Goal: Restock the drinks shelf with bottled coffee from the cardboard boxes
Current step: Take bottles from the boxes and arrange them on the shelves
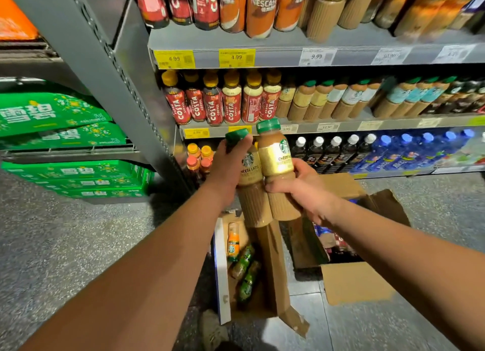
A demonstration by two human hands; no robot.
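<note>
I hold two Starbucks cheese latte bottles with green caps in front of the drinks shelf [315,126]. My left hand [228,167] grips the left bottle [252,182] around its neck and upper label. My right hand [299,190] grips the right bottle [275,161] at its lower half. The bottles touch side by side, tilted slightly. Below them on the floor lies an open cardboard box [270,258] with a few bottles inside. A second open cardboard box [354,279] stands to its right, holding dark items.
Costa bottles [212,104] and Starbucks bottles [328,98] fill the middle shelf. Nescafe bottles [259,9] stand on the shelf above. Water and dark drinks [393,151] line the lowest shelf. Green drink cases [78,177] are stacked at left. My shoe [212,329] is near the box.
</note>
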